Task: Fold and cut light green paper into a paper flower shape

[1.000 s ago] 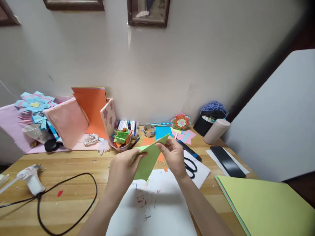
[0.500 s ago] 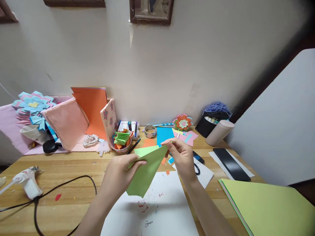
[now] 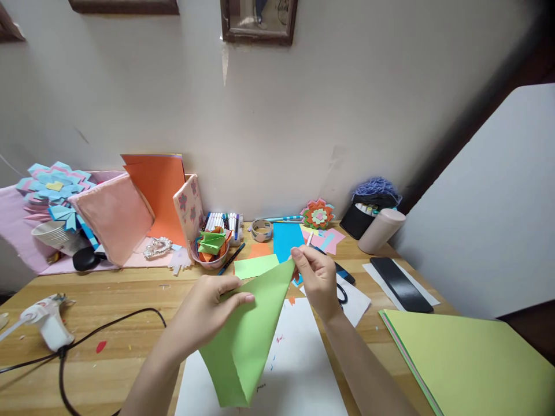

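A folded sheet of light green paper is held up between my two hands. My left hand pinches its upper left edge between thumb and fingers. At the pointed upper right corner, my right hand grips the paper with thumb and fingertips. The sheet hangs down toward me, its lower part partly opened along a fold. Beneath it lies a white sheet with small red, blue and black marks. Behind it, a flat light green strip lies on the table.
On the left are a glue gun and its black cable. Along the back stand a pink box, a bowl of folded paper pieces, tape and a paper flower. At right lie a phone and stacked coloured paper.
The green paper has come lower and closer, its lower part spreading open below my left hand. The flat green strip behind shows more. The view has shifted slightly.
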Tool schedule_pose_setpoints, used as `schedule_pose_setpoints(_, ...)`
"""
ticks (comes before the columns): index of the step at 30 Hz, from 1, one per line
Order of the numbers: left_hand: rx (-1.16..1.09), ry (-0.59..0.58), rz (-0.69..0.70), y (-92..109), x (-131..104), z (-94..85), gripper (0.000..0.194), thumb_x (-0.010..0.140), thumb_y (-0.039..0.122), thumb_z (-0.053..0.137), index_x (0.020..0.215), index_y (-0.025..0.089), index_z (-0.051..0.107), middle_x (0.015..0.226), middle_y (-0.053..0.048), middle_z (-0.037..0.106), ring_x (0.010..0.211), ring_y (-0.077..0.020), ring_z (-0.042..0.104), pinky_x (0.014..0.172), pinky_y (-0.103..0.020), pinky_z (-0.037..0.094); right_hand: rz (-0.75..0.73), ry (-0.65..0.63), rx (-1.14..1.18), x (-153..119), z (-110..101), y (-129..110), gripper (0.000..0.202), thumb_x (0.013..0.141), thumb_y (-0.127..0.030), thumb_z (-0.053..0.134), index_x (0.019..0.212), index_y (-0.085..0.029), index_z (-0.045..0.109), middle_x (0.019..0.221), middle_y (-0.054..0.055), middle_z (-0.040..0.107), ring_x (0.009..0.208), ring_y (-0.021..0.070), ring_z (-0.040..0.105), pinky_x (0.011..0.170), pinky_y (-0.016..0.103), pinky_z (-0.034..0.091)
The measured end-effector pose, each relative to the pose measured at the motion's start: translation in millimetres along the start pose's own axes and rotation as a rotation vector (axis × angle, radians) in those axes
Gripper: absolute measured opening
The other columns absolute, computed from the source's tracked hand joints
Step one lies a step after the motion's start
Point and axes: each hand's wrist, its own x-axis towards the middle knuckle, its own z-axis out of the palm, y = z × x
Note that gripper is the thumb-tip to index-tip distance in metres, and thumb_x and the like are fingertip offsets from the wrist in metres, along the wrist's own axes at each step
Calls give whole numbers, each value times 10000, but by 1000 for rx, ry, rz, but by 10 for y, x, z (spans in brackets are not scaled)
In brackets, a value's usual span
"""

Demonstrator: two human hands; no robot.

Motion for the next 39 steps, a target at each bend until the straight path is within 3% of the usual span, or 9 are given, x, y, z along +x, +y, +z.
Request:
schedule_pose_setpoints(7,-29,1,-9,-51,3,-15,402,825,476,444,579,178,332,582,47,285,538,-88,310,470,-219,220,233,-365,184,37,0,78,297,723,-458,648,719,-168,588,639,4,581,568,125,554,510,236,449)
schedule_pose_setpoints(12,22,41,9,-79,45,18,413,823,487,443,584,184,297,575,51,273,534,-89,296,468,-221,209,267,-237,42,30,34,153,364,747,-464,622,584,-162,500,529,-27,502,474,96,507,447,214,396)
schedule_pose_setpoints(18,33,48,11,-60,52,25,386,822,488,441,596,182,373,587,39,373,551,-106,375,480,-215,262,230,-237,56,50,36,134,462,850,-525,441,555,-170,468,510,-17,506,438,92,498,441,210,399)
schedule_pose_setpoints(22,-54,31,36,-55,-11,-60,330,850,470,394,830,199,581,820,-17,604,767,-168,542,631,-219,402,238,-129,139,69,16,210,438,820,-538,487,573,-180,443,522,-33,454,460,92,458,448,209,383)
schedule_pose_setpoints(25,-93,63,51,-65,-16,-84,333,856,445,392,1045,249,584,1048,-36,627,959,-201,556,777,-253,427,287,46,211,126,15,343,442,784,-562,526,578,-189,405,524,-48,397,453,83,394,430,202,343)
schedule_pose_setpoints(27,-97,73,29,-79,25,-57,344,815,451,471,1069,245,580,1073,-46,630,952,-211,569,751,-259,441,352,113,267,173,14,426,438,767,-575,538,591,-191,420,523,-44,419,450,88,402,426,203,341)
schedule_pose_setpoints(30,-43,169,21,-117,121,8,295,781,422,528,965,208,613,970,-46,665,860,-206,595,692,-258,444,454,-10,375,194,-29,485,469,783,-643,440,722,-190,546,602,9,561,545,140,538,493,233,417)
schedule_pose_setpoints(33,14,335,0,-164,187,55,297,804,424,488,941,195,618,952,-54,675,841,-212,609,676,-266,445,467,-197,431,103,-137,460,663,782,-730,255,968,-201,609,790,77,661,756,217,628,611,301,479)
schedule_pose_setpoints(39,10,345,43,-111,181,185,332,802,442,486,977,189,609,1004,-65,666,867,-217,608,666,-261,453,378,-237,367,-139,-311,339,574,773,-662,434,1135,-237,569,1014,91,664,969,238,610,787,355,480)
